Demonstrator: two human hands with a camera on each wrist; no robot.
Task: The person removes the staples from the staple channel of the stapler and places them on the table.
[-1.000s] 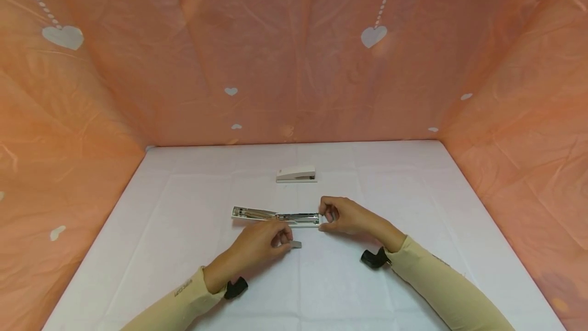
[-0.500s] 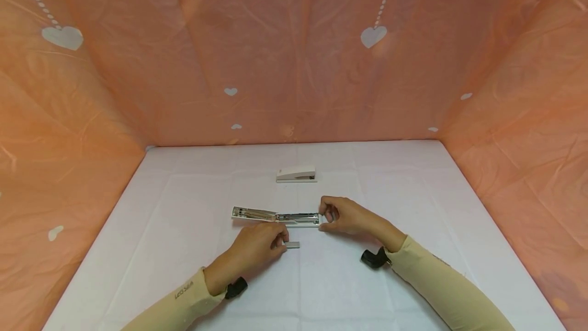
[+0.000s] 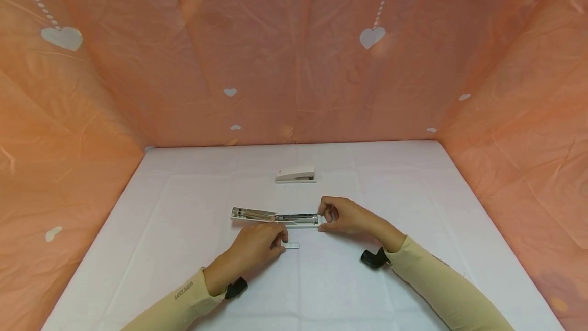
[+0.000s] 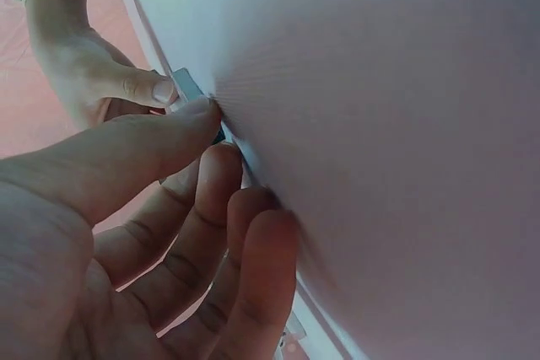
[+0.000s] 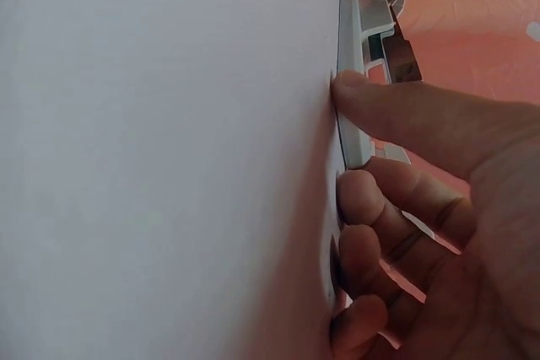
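Note:
A white stapler [image 3: 297, 220] lies folded wide on the table, its magazine bared and its top swung back to the left. My right hand [image 3: 351, 216] grips the right end of its base, thumb on the near side; the right wrist view shows this thumb against the base's edge [image 5: 350, 56]. Just in front of the stapler, my left hand [image 3: 257, 244] pinches a small silvery strip of staples [image 3: 292, 245] between thumb and fingers, close over the cloth. The left fingers cover the strip's left end.
Behind the open stapler stands a second white stapler [image 3: 296, 174], folded together. A white cloth [image 3: 367, 290] covers the table. Orange sheeting with white hearts [image 3: 294, 65] walls it in at the back and both sides.
The strip of staples has turned in my left fingers, its visible side going from grey to pale, and has shifted slightly left. My right hand and the open stapler stay in place.

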